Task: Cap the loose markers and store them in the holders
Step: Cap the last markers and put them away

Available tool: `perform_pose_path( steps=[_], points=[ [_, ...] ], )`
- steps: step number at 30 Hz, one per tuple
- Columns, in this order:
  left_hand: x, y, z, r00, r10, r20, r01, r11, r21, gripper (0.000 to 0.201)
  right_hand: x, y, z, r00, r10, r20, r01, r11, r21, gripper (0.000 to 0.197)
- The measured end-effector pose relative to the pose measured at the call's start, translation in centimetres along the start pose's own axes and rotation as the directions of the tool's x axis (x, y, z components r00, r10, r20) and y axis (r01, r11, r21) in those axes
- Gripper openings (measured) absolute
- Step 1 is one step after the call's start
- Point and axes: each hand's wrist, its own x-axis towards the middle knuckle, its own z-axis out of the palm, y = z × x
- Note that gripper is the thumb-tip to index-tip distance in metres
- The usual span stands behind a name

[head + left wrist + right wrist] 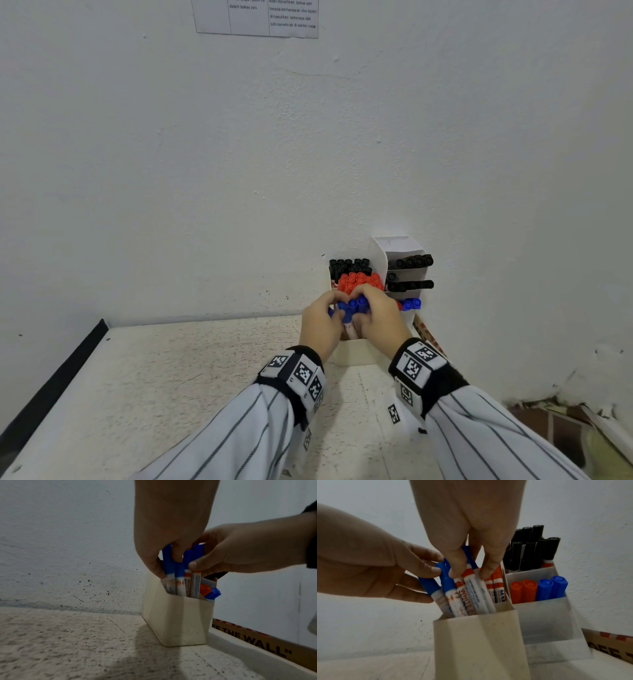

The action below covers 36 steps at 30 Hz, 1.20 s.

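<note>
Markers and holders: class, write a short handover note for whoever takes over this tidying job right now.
Left hand: fingers curled round the blue markers from the left.
Right hand: fingertips pinch the same bunch from the right.
The bunch stands capped in the front of the cream holder; red markers and black markers stand behind it.
The white tiered holder beside it has black, red and blue markers.
Done: every marker in view is capped and in a holder.
Left: settle the blue bunch fully down and let go. No loose markers show on the table.
</note>
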Motion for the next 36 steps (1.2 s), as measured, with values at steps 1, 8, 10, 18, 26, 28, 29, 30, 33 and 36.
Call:
perform_pose_path(
  steps=[1, 8, 10, 18, 26, 28, 29, 30, 33, 36],
  points=[
    [-0.1, 0.2, 0.0, 1.0, 0.025, -0.014, -0.025, 1.0, -0.001, 0.034, 0.0, -0.1, -0.2, 0.999, -0.011, -0.034, 0.012, 0.999, 0.032, 0.035],
    [-1.0, -0.7, -0.3, 0.984, -0.06, 0.169, 0.051, 0.997, 0.056, 0.038, -0.7, 1.5, -0.8, 0.982, 0.128, 0.141, -0.12, 0.991, -0.064, 0.034],
    [-1.2, -1.1, -0.3, 0.983, -0.044, 0.179, 0.024, 0.994, 0.111, 0.04, -1.1, 1.8, -0.8, 0.985, 0.125, 0.121, -0.121, 0.992, -0.043, 0.036],
    [-1.7, -0.7, 0.1, 0.995, -0.007, 0.097, 0.0, 0.997, 0.076, 0.036, -1.6, 1.4, -1.3, 0.997, -0.003, 0.076, 0.001, 1.0, 0.018, 0.03],
    [-2.1, -1.0, 0.0, 0.991, -0.06, 0.119, 0.052, 0.996, 0.068, 0.034, -2.4, 1.8, -1.7, 0.993, -0.045, 0.108, 0.037, 0.997, 0.075, 0.032],
    [-2.2, -1.0, 0.0, 0.986, -0.085, 0.145, 0.072, 0.993, 0.094, 0.041, -2.2, 1.8, -1.7, 0.998, -0.002, 0.067, -0.002, 0.998, 0.07, 0.032],
    [-2.2, -1.0, 0.0, 0.983, -0.105, 0.152, 0.087, 0.989, 0.121, 0.048, -2.1, 1.7, -1.7, 0.999, 0.037, 0.033, -0.039, 0.997, 0.073, 0.031],
    [-2.2, -1.1, 0.0, 0.979, -0.131, 0.157, 0.108, 0.983, 0.149, 0.057, -1.8, 1.6, -1.6, 0.997, 0.082, -0.004, -0.082, 0.993, 0.08, 0.032],
    [-2.2, -1.0, -0.2, 0.953, -0.227, 0.203, 0.198, 0.968, 0.154, 0.073, -0.9, 1.2, -1.1, 0.981, 0.182, -0.064, -0.177, 0.981, 0.074, 0.039],
    [-2.3, -1.1, -0.3, 0.922, -0.269, 0.278, 0.241, 0.961, 0.133, 0.067, -0.3, 0.9, -0.3, 0.968, 0.199, -0.15, -0.196, 0.98, 0.034, 0.042]
  ],
)
